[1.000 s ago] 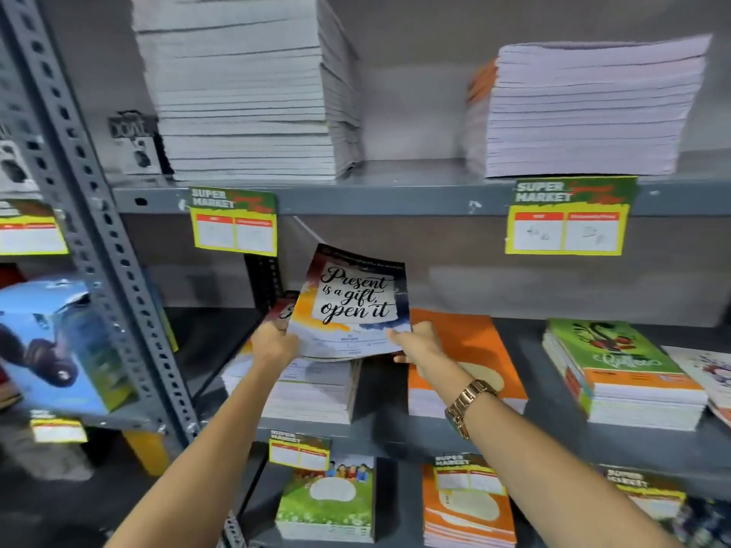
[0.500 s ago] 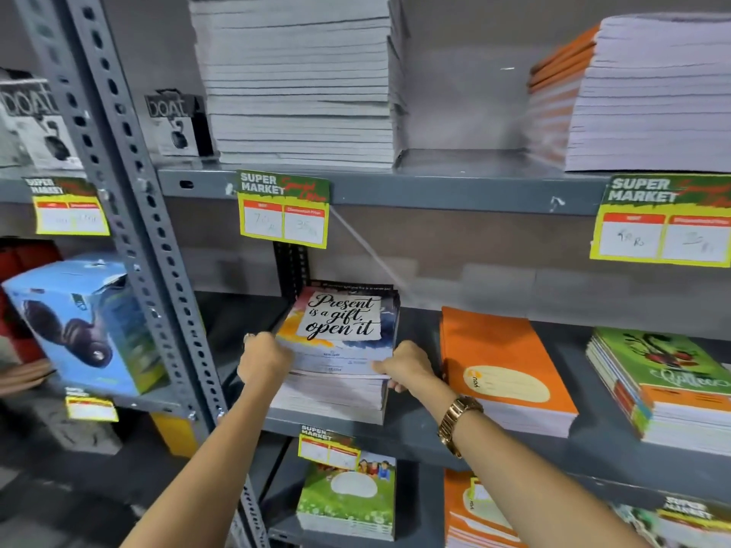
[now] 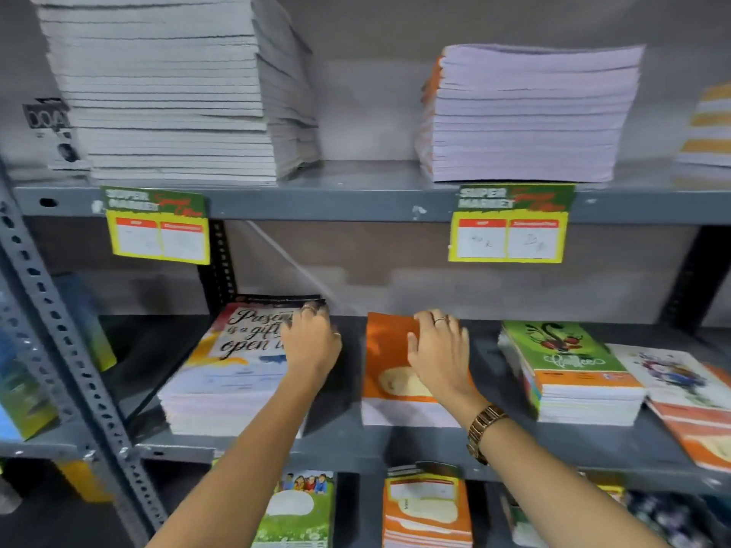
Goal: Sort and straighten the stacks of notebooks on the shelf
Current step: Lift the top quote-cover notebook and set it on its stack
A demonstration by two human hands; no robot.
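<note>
On the middle shelf [image 3: 344, 441] lies a stack of notebooks with a "Present is a gift, open it" cover [image 3: 233, 361]. My left hand [image 3: 312, 346] rests flat on that stack's far right corner, fingers curled over its back edge. To its right sits an orange notebook stack [image 3: 385, 369]; my right hand [image 3: 439, 354], fingers spread, lies flat on the orange cover. A green-covered stack [image 3: 561, 361] and a white and orange stack [image 3: 688, 393] follow further right.
The top shelf [image 3: 356, 203] carries two tall stacks of notebooks [image 3: 170, 92] [image 3: 530, 116] and yellow price tags [image 3: 158, 227] [image 3: 510, 225]. A perforated grey upright [image 3: 67, 350] stands at the left. More notebooks [image 3: 427, 508] lie on the shelf below.
The "Present is a gift" notebook went down onto its stack. My left hand moved from the stack's left side to its right corner, and my right hand shifted over to the orange stack.
</note>
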